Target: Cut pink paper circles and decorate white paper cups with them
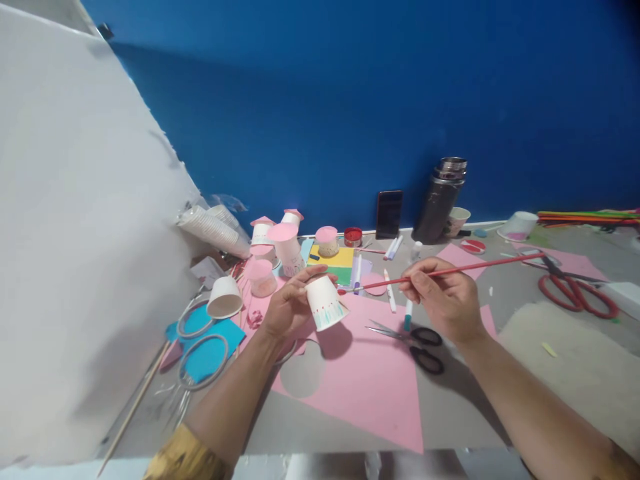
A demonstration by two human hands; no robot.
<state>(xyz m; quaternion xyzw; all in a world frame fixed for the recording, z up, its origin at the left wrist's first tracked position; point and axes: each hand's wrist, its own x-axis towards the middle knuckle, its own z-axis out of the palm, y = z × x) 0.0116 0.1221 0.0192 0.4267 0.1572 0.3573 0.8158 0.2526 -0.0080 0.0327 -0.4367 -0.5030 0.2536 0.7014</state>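
Observation:
My left hand [287, 308] is closed round a small white paper cup [325, 303], held on its side with its open end toward the lower right; coloured marks run along its rim. My right hand [443, 297] pinches a thin red paintbrush [450, 270], whose tip lies just right of the cup, close to its rim. Both hands hover above a large pink paper sheet [370, 380] with a round hole cut in it. Black-handled scissors [415, 340] lie on the sheet under my right hand.
Several decorated cups with pink lids [285, 243] stand behind the hands, beside a cup stack [213, 227]. A dark flask [443, 200], a phone [389, 213], a red paint pot [353, 236] and markers line the blue wall. Red scissors [575, 293] lie at right. A white board [75, 233] leans at left.

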